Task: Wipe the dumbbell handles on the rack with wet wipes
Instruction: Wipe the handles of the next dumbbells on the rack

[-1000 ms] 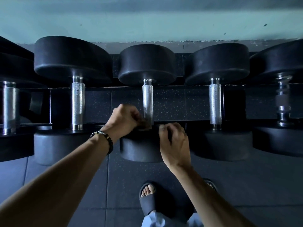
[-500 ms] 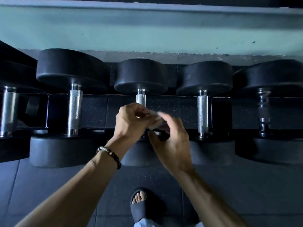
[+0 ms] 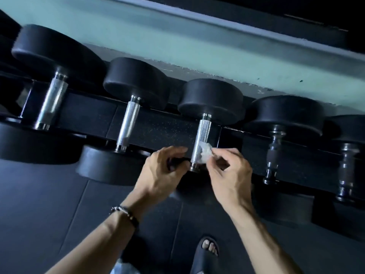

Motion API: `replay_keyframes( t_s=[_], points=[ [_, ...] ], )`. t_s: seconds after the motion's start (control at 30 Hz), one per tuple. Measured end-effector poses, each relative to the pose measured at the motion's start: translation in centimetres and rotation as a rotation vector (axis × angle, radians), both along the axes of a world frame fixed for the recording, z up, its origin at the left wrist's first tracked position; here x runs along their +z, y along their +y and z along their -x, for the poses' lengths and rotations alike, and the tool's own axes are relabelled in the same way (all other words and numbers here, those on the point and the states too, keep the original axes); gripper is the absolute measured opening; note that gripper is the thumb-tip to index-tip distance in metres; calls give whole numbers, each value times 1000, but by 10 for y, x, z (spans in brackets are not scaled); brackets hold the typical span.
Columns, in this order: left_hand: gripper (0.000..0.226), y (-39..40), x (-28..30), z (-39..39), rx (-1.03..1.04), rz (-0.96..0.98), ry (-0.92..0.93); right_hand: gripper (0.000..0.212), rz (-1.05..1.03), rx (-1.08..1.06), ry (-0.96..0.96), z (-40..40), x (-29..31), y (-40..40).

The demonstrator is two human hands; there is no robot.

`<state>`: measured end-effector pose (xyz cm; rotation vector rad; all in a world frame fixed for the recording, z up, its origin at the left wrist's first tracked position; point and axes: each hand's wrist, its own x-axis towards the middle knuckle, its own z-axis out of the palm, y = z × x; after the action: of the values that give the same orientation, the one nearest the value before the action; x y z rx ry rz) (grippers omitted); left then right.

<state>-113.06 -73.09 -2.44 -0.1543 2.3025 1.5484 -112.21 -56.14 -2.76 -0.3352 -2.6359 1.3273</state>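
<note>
A row of black-headed dumbbells lies across the rack (image 3: 158,131). The third one from the left has a knurled silver handle (image 3: 202,131). My right hand (image 3: 231,175) pinches a crumpled white wet wipe (image 3: 205,153) and holds it against the lower right side of that handle. My left hand (image 3: 160,175) sits just left of the handle's near end. Its fingers are loosely curled, its thumb points toward the handle, and I see nothing in it. The near head of this dumbbell is mostly hidden behind my hands.
Two more silver handles (image 3: 129,123) (image 3: 52,101) lie to the left. Two dark contoured handles (image 3: 274,153) (image 3: 347,171) lie to the right. A pale green wall (image 3: 177,40) backs the rack. My foot in a black slipper (image 3: 207,252) stands on the dark rubber floor.
The wipe passed from my left hand to my right hand. Both hands shifted from the middle dumbbell to the one on its right, and the view tilted.
</note>
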Motion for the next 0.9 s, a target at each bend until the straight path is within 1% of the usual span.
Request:
replay_keyframes(
  t_s=[0.03, 0.07, 0.13, 0.2, 0.3, 0.37, 0.43, 0.5, 0.53, 0.6, 0.67, 0.7, 0.73, 0.77, 0.83, 0.87, 0.9],
  points=[
    [42, 11, -7, -9, 14, 159, 44, 13, -10, -10, -10, 4, -4, 14],
    [48, 22, -14, -18, 51, 252, 50, 13, -21, -10, -19, 9, -10, 26],
    [54, 40, -30, -32, 160, 347, 87, 14, -40, -3, -11, 23, -23, 39],
    [50, 49, -38, -36, 237, 425, 139, 15, -89, -2, 48, 40, -36, 42],
    [49, 45, -45, -37, 256, 424, 164, 16, -110, -20, 128, 69, -49, 30],
    [48, 45, -47, -37, 280, 408, 179, 15, -72, -47, 107, 85, -52, 17],
    [47, 47, -46, -36, 283, 403, 180, 13, -99, -43, 102, 89, -57, 3],
    [46, 47, -46, -36, 286, 401, 185, 13, -166, 40, 144, 79, -61, -2],
    [45, 46, -45, -36, 291, 393, 186, 13, -187, 130, 161, 71, -61, 0],
    [45, 47, -44, -35, 290, 383, 184, 13, -234, 413, 169, 55, -57, 15],
    [44, 47, -45, -35, 288, 378, 187, 19, -375, 725, 166, 59, -50, 33],
    [43, 47, -45, -36, 288, 376, 186, 20, -451, 813, 156, 68, -46, 40],
    [43, 47, -46, -36, 288, 375, 187, 17, -502, 811, 133, 81, -44, 45],
    [43, 47, -47, -35, 287, 376, 187, 14, -544, 758, 136, 93, -44, 47],
    [45, 47, -47, -35, 286, 383, 189, 16, -620, 656, 202, 101, -46, 44],
    [46, 47, -48, -35, 285, 381, 191, 22, -655, 672, 240, 95, -49, 39],
    [46, 47, -47, -35, 287, 378, 194, 30, -659, 755, 265, 87, -55, 37]
  ],
)
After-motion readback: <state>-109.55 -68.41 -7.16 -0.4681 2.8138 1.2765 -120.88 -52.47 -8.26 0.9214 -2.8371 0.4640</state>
